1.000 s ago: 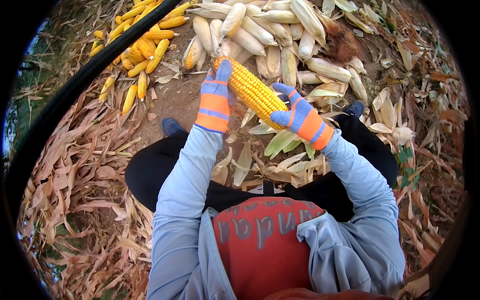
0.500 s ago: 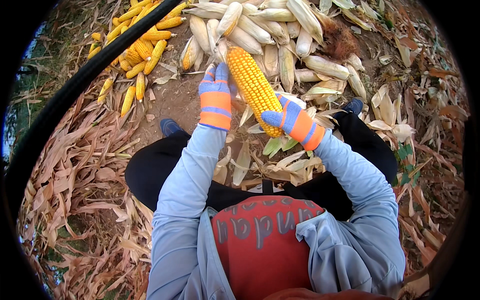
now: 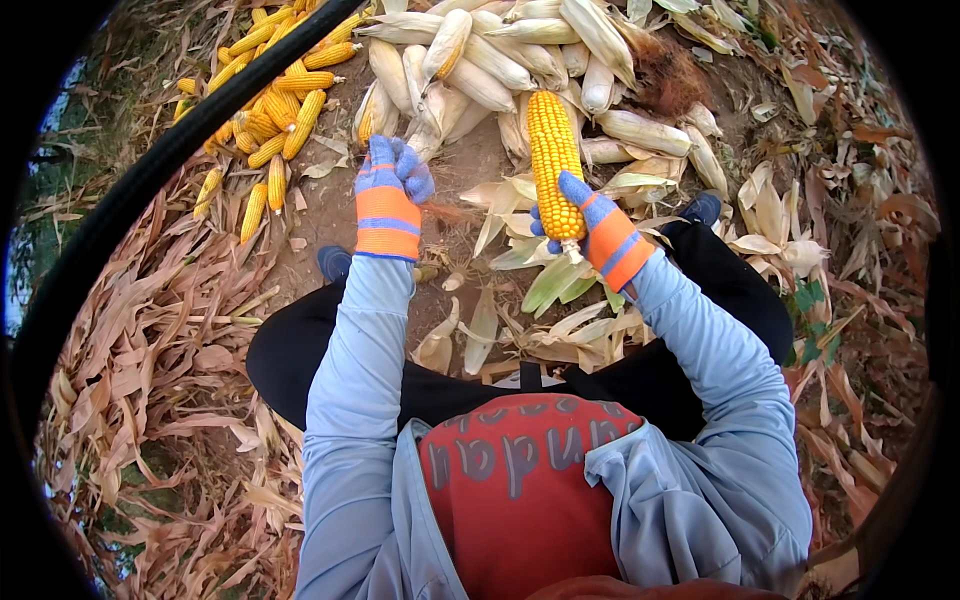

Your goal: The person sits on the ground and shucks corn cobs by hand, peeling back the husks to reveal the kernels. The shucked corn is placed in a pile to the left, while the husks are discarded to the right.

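Note:
My right hand (image 3: 600,225), in a blue and orange striped glove, grips a husked ear of corn (image 3: 556,150) near its lower end, thumb across the kernels. The ear stands nearly upright in view, bright yellow, its pale stalk stub at the bottom. To the left, my gloved left hand (image 3: 390,200) is closed, fingers curled, apart from that ear. Just beyond its fingertips lie pale husks (image 3: 432,118) and a partly husked ear (image 3: 368,122). Whether anything is inside the left hand is hidden.
A heap of ears in dry husks (image 3: 490,60) lies ahead, with brown corn silk (image 3: 675,80) at its right. Bare yellow ears (image 3: 285,105) are piled at the far left. Loose husks (image 3: 550,280) lie between my legs. A black cable (image 3: 160,165) crosses the left side.
My hands have moved apart, the left one going left and its fingers curling. The ear in my right hand has turned more upright and now shows its stalk stub.

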`<state>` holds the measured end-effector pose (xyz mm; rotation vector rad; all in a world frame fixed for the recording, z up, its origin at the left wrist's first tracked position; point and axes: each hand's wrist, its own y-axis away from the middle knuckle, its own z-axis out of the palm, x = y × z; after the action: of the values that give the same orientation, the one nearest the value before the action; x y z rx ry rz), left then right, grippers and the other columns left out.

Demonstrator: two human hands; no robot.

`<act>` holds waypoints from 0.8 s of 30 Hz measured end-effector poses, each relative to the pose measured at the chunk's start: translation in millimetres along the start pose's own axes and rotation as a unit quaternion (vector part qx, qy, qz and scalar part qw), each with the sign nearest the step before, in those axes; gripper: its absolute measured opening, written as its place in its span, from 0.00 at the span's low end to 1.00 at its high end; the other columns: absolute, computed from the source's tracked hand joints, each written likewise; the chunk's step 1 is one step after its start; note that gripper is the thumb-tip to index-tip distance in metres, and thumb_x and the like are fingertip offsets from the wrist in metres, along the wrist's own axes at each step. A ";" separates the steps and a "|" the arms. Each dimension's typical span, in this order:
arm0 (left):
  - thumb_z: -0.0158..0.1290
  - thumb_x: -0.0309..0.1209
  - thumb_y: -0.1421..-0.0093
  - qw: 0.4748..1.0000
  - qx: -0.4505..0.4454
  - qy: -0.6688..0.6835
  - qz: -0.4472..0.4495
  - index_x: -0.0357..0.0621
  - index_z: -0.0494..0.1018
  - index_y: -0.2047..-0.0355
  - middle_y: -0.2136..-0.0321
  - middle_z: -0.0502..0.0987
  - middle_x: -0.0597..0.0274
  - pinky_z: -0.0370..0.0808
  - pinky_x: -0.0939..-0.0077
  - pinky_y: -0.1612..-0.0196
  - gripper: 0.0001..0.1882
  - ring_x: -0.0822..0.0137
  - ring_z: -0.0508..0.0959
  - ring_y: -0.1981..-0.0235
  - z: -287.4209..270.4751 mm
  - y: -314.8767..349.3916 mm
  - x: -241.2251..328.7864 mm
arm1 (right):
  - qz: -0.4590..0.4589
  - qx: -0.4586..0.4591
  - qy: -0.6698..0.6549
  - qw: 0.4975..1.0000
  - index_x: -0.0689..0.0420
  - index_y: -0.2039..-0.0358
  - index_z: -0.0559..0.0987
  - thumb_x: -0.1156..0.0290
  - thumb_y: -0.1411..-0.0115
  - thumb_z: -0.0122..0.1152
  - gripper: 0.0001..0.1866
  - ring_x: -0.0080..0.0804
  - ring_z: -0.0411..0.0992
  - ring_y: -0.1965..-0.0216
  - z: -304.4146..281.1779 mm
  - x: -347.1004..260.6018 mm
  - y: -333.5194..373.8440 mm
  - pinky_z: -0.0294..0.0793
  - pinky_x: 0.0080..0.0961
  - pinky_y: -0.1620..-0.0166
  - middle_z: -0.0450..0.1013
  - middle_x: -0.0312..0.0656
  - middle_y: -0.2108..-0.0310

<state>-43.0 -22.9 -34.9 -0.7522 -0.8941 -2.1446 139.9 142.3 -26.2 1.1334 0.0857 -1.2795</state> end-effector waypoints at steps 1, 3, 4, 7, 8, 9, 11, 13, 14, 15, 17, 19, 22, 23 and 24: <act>0.35 0.47 0.40 1.000 0.007 0.008 -0.001 0.51 0.61 0.77 0.88 0.53 0.73 0.48 0.82 0.88 0.16 0.75 0.53 0.89 5.5 3.0 1.5 | -0.002 0.004 -0.016 1.000 0.60 0.55 0.64 0.50 0.48 0.50 0.28 0.36 0.72 0.70 -5.0 1.1 -1.9 0.72 0.26 0.76 0.70 0.47 0.67; 0.36 0.47 0.40 1.000 0.028 0.001 -0.004 0.51 0.62 0.76 0.87 0.54 0.72 0.48 0.82 0.88 0.16 0.75 0.53 0.89 9.1 3.5 4.0 | -0.006 0.010 -0.047 0.999 0.60 0.55 0.64 0.52 0.48 0.52 0.27 0.41 0.72 0.70 -14.7 4.7 -5.8 0.72 0.30 0.75 0.70 0.47 0.68; 0.36 0.47 0.41 0.999 0.040 -0.002 -0.005 0.50 0.62 0.76 0.87 0.55 0.72 0.49 0.82 0.88 0.16 0.75 0.53 0.89 10.0 4.1 6.4 | -0.009 0.009 -0.059 0.998 0.60 0.56 0.64 0.52 0.48 0.52 0.27 0.41 0.72 0.70 -14.7 4.1 -5.3 0.73 0.30 0.75 0.70 0.47 0.68; 0.41 0.45 0.42 0.996 0.075 -0.044 0.013 0.51 0.64 0.75 0.86 0.62 0.71 0.52 0.84 0.89 0.13 0.76 0.59 0.88 14.0 10.8 19.1 | -0.009 0.012 -0.078 0.997 0.60 0.56 0.65 0.52 0.49 0.53 0.27 0.41 0.72 0.70 -10.8 2.2 -3.4 0.72 0.30 0.74 0.70 0.47 0.68; 0.41 0.45 0.42 0.996 0.059 -0.062 0.012 0.50 0.64 0.75 0.86 0.63 0.70 0.53 0.84 0.89 0.13 0.76 0.59 0.89 17.8 14.7 25.6 | -0.004 0.017 -0.075 0.997 0.61 0.57 0.65 0.53 0.49 0.54 0.27 0.40 0.72 0.70 -9.7 1.1 -2.4 0.72 0.29 0.74 0.70 0.46 0.68; 0.41 0.45 0.42 0.996 0.043 -0.079 0.011 0.50 0.64 0.75 0.86 0.64 0.70 0.53 0.84 0.89 0.13 0.76 0.59 0.89 21.1 19.8 33.4 | 0.000 0.022 -0.071 0.997 0.61 0.57 0.65 0.54 0.50 0.55 0.27 0.39 0.72 0.71 -9.2 -0.5 -1.8 0.72 0.28 0.74 0.70 0.46 0.69; 0.42 0.45 0.42 0.990 0.014 -0.138 0.011 0.49 0.64 0.74 0.86 0.65 0.69 0.54 0.85 0.89 0.14 0.76 0.61 0.89 33.9 26.7 49.3 | -0.063 0.065 0.098 0.991 0.62 0.58 0.65 0.56 0.52 0.58 0.27 0.36 0.71 0.72 -33.7 14.0 -24.3 0.70 0.27 0.73 0.70 0.44 0.69; 0.40 0.46 0.42 0.979 0.020 -0.200 0.016 0.49 0.63 0.74 0.86 0.62 0.70 0.52 0.85 0.89 0.14 0.77 0.58 0.89 44.2 38.1 69.3 | -0.139 0.142 0.250 0.948 0.64 0.59 0.65 0.60 0.58 0.64 0.30 0.32 0.70 0.73 -28.8 20.4 -29.0 0.68 0.25 0.69 0.70 0.42 0.69; 0.40 0.46 0.41 0.973 0.024 -0.230 0.017 0.49 0.62 0.74 0.86 0.61 0.70 0.51 0.84 0.89 0.15 0.77 0.57 0.89 46.1 40.9 75.6 | -0.176 0.140 0.310 0.924 0.65 0.58 0.64 0.62 0.57 0.64 0.29 0.30 0.69 0.70 -30.4 23.0 -32.7 0.68 0.24 0.66 0.70 0.42 0.68; 0.40 0.46 0.42 0.964 0.034 -0.264 0.012 0.50 0.63 0.73 0.86 0.61 0.71 0.51 0.85 0.89 0.14 0.78 0.57 0.89 43.0 38.8 82.0 | -0.213 0.137 0.367 0.895 0.65 0.58 0.64 0.64 0.57 0.64 0.29 0.28 0.69 0.66 -37.0 28.3 -38.1 0.68 0.22 0.63 0.69 0.43 0.66; 0.40 0.46 0.42 0.963 0.043 -0.265 0.014 0.50 0.63 0.73 0.86 0.61 0.71 0.51 0.86 0.89 0.14 0.78 0.57 0.89 37.7 37.3 89.5 | -0.257 0.128 0.449 0.846 0.66 0.57 0.63 0.67 0.58 0.65 0.30 0.27 0.68 0.62 -39.8 26.5 -43.7 0.67 0.21 0.60 0.68 0.44 0.61; 0.41 0.46 0.42 0.967 0.064 -0.247 0.002 0.50 0.64 0.73 0.86 0.61 0.71 0.52 0.86 0.88 0.14 0.78 0.57 0.89 30.6 38.5 95.2 | -0.277 0.161 0.523 0.790 0.64 0.58 0.65 0.63 0.59 0.65 0.30 0.31 0.69 0.67 -35.3 23.2 -41.1 0.67 0.23 0.63 0.69 0.45 0.67; 0.42 0.46 0.43 0.980 0.023 -0.190 -0.044 0.49 0.64 0.73 0.86 0.62 0.71 0.52 0.86 0.89 0.14 0.78 0.57 0.89 31.3 41.0 81.0 | -0.101 0.145 0.524 0.833 0.62 0.61 0.67 0.56 0.56 0.61 0.27 0.34 0.70 0.74 -44.8 28.1 -54.1 0.70 0.28 0.70 0.70 0.47 0.73; 0.43 0.45 0.43 0.979 -0.001 -0.192 -0.064 0.49 0.64 0.73 0.85 0.62 0.70 0.52 0.86 0.89 0.14 0.78 0.58 0.89 35.7 47.3 75.8 | -0.008 0.096 0.359 0.928 0.61 0.61 0.67 0.55 0.54 0.59 0.25 0.34 0.70 0.76 -39.9 30.2 -55.0 0.70 0.28 0.74 0.70 0.46 0.74; 0.45 0.45 0.44 0.977 -0.027 -0.194 -0.082 0.48 0.64 0.72 0.85 0.63 0.70 0.53 0.85 0.89 0.13 0.78 0.59 0.88 41.2 54.0 69.7 | 0.091 0.044 0.181 0.978 0.59 0.62 0.67 0.54 0.52 0.57 0.24 0.34 0.70 0.77 -31.1 33.2 -54.9 0.70 0.28 0.78 0.70 0.46 0.74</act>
<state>-33.5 -45.4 59.3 -1.1895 -1.1331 -2.2097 125.2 148.2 -95.7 1.4092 0.1931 -0.9111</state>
